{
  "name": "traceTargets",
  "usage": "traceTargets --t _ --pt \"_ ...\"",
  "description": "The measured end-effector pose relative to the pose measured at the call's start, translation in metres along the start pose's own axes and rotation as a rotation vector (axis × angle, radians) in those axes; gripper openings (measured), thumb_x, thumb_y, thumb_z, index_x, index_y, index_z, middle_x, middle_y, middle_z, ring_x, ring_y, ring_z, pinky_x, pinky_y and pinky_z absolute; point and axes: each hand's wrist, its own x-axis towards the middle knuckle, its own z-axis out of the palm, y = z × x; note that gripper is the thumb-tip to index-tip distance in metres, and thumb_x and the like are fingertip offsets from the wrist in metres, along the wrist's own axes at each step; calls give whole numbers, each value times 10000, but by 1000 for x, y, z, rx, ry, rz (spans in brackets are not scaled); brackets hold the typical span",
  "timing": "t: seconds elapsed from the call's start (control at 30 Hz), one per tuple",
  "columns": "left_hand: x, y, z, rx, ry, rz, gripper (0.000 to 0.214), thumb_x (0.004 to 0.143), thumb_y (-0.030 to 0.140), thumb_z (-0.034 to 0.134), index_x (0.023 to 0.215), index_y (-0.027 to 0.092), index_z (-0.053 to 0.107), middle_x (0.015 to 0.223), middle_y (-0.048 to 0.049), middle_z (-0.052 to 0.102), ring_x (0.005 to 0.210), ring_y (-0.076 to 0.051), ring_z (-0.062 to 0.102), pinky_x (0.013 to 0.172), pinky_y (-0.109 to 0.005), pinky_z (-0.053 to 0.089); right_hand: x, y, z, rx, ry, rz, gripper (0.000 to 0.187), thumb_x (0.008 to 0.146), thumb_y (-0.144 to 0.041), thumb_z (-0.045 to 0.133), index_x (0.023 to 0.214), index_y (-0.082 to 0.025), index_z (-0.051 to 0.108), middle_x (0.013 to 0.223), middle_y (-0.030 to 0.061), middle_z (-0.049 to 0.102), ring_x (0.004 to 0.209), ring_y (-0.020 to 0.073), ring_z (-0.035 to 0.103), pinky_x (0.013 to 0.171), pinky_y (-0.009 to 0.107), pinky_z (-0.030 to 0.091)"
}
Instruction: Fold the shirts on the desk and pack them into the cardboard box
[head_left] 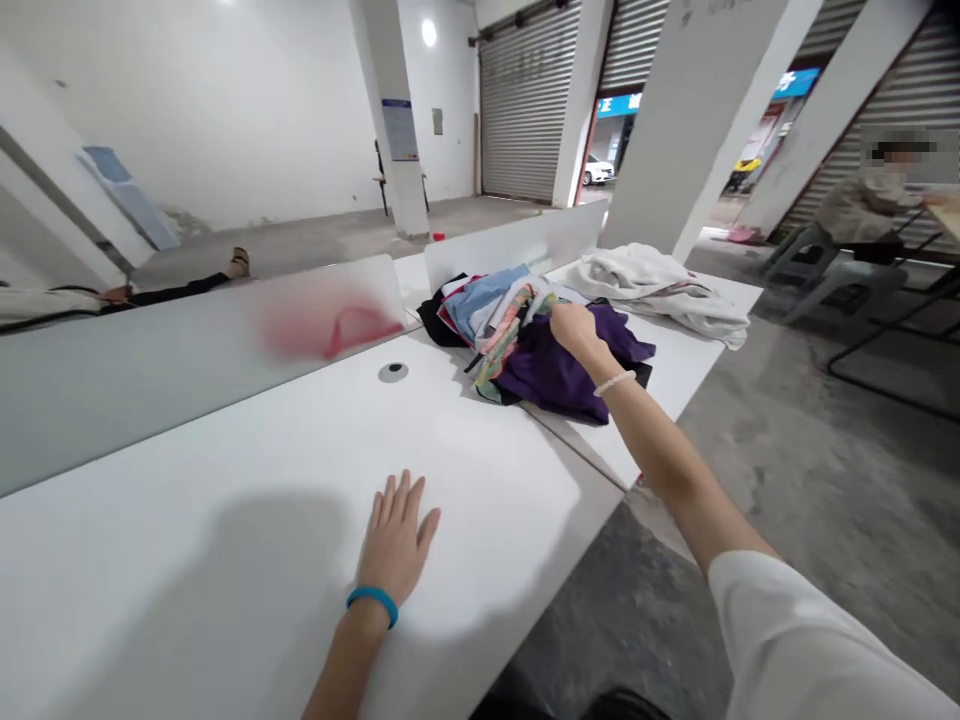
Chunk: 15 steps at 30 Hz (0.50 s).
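My right hand (576, 332) reaches out to a heap of clothes and is closed on a patterned garment (504, 345) in green, pink and yellow. Beneath that hand spreads a dark purple garment (559, 375). Blue, white, red and black pieces lie bunched on the heap's far left side, among them a light blue garment (480, 300). My left hand (395, 538), with a blue band at its wrist, rests palm down on the white table (277, 440), fingers stretched out and nothing held.
A white cloth bundle (652, 285) lies on the table behind the heap. Frosted dividers (322, 310) run along the table's far edge, near a round cable hole (393, 372). A seated person (862, 205) is at another table on the right; another person's leg (202, 285) shows beyond the divider.
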Motion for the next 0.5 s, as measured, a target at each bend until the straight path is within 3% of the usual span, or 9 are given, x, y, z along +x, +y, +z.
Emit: traceTargets --t 0.13,0.27,0.4,0.5 --pt "1 -3 -5 1 -50 8 584 908 503 307 1351 145 438 1481 -128 328 1399 -285 192 1138 -506 224 30 -61 -9 -54 62 -301 514 966 -171 181 1109 82 605 1186 239 572 1120 224 523 906 275 335" --pt "0 -3 -9 -14 -72 1 575 913 507 301 1352 162 437 1482 -117 329 1398 -275 200 1138 -502 235 46 -103 4 -93 -92 -350 322 930 -120 400 1094 52 617 1107 256 617 1025 187 579 852 257 361" --pt "-2 -3 -15 -27 -102 -12 577 913 514 296 1358 173 430 1490 -105 314 1401 -265 190 1146 -488 237 54 -103 11 -152 -234 -326 353 941 -132 396 950 111 651 954 331 631 918 209 641 793 287 384" --pt "-2 -2 -18 -33 -104 -17 571 915 513 296 1356 177 431 1491 -100 313 1402 -263 189 1144 -493 244 62 -88 4 -186 -294 -320 278 891 -138 481 917 35 697 942 312 654 882 249 658 764 309 409"
